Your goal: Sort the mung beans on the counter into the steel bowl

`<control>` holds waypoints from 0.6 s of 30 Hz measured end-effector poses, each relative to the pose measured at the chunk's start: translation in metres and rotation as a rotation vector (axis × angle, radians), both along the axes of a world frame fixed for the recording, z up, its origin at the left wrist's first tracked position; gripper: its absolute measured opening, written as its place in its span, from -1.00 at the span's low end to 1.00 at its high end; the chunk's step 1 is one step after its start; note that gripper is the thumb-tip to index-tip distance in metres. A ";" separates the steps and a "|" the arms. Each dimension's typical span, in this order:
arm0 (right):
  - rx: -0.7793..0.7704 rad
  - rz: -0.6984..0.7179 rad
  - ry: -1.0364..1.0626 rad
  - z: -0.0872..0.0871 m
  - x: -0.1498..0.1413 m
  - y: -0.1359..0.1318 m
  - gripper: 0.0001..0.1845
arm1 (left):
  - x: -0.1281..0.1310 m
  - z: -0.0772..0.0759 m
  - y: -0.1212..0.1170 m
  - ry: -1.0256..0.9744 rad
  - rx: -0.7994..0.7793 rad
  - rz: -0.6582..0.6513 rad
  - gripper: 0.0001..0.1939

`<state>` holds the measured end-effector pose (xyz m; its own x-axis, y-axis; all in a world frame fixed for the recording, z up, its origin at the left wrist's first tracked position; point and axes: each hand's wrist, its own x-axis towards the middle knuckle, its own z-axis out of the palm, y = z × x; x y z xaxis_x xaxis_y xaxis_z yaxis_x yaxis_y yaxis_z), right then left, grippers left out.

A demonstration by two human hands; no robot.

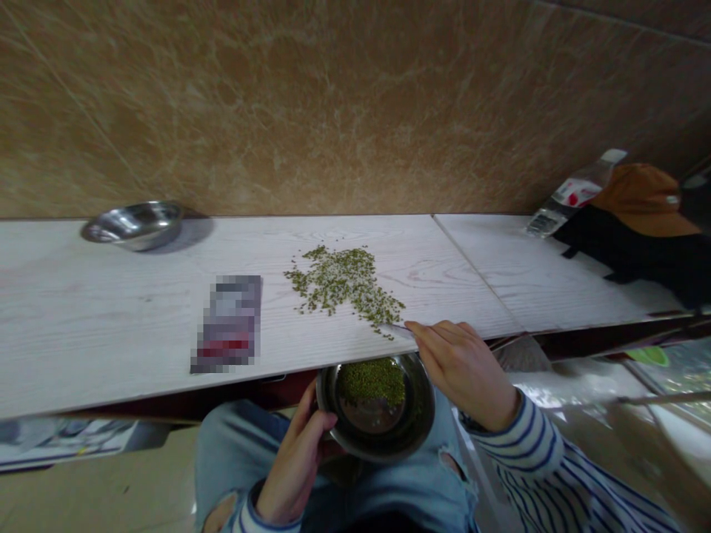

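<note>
Holds the left hand (300,451) curled in a firm grip, low in the frame, just left of centre, with thumb pointing right and fingers partly hidden. Slants the right forearm (555,466) up from the lower right corner, with right hand (466,366) back upward, bunched in a pinch.

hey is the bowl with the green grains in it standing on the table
No, the left hand holds that bowl just off the front edge of the white table.

The left hand (300,453) holds a bowl (373,446) of green bits (373,381). The right hand (466,371) holds a thin tool (402,331).
</note>
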<state>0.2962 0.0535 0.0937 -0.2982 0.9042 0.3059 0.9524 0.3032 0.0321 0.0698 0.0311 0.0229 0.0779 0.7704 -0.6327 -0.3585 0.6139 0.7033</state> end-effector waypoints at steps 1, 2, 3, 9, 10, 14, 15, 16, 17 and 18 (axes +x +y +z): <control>0.003 -0.006 -0.001 0.000 0.000 0.001 -0.67 | -0.001 -0.001 0.000 0.004 0.003 0.001 -0.27; 0.006 -0.013 0.001 -0.001 0.001 0.002 -0.67 | -0.001 -0.001 0.000 0.001 0.006 -0.006 -0.27; 0.005 -0.021 0.006 -0.001 0.001 0.003 -0.67 | -0.002 -0.001 0.000 -0.005 0.009 -0.015 -0.27; -0.006 -0.018 0.019 -0.001 0.004 0.003 -0.67 | -0.001 0.002 0.000 0.007 0.021 0.014 -0.29; -0.005 -0.011 0.013 -0.001 0.003 0.003 -0.67 | 0.000 0.003 0.000 0.011 0.019 0.015 -0.29; 0.016 -0.001 0.002 -0.001 0.000 0.005 -0.66 | -0.001 0.003 0.001 0.012 0.016 -0.013 -0.27; 0.018 0.000 0.001 -0.001 -0.001 0.006 -0.66 | -0.001 0.003 0.001 0.015 0.020 -0.015 -0.27; 0.019 0.000 -0.001 -0.002 -0.002 0.007 -0.66 | -0.002 0.003 0.002 0.018 0.024 -0.009 -0.27; 0.017 -0.001 -0.003 -0.002 -0.003 0.008 -0.66 | -0.002 0.002 0.002 0.022 0.025 0.003 -0.27; 0.012 -0.002 -0.006 -0.002 -0.004 0.009 -0.66 | -0.002 0.002 0.002 0.025 0.025 0.017 -0.27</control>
